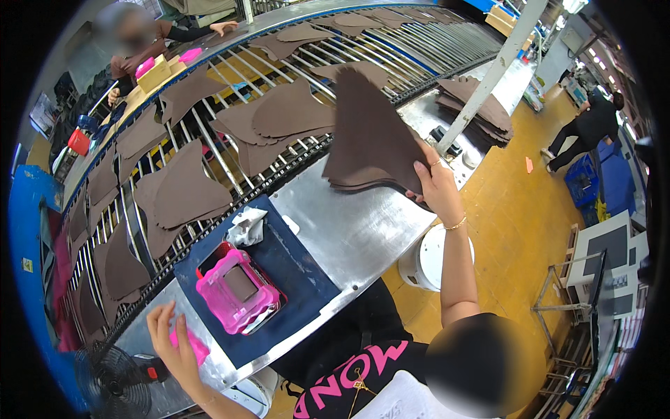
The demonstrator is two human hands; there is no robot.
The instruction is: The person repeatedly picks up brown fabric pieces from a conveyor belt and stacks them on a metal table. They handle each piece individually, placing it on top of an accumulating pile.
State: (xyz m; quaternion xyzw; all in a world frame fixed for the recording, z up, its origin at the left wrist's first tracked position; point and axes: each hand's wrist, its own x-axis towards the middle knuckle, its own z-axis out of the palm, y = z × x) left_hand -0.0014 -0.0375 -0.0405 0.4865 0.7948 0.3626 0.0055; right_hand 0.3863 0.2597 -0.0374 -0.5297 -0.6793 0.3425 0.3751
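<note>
Above the metal table [380, 216], the right hand [436, 185] is clamped on the edge of a brown stack [370, 136], tilted and seemingly off the surface, so not yet put down! Lower left, the left hand [173, 342] has its fingers apart by a pink piece [197, 348]; whether they touch, I can't tell. Farther right, a neat brown pile [474, 108]: some gathering looks done, I'd judge. Across the barred conveyor [222, 160], brown pieces [192, 185] lie everywhere, so plenty seems left.

Brown stack [370, 133] in right grip [440, 187], conveyor [447, 49]
</note>
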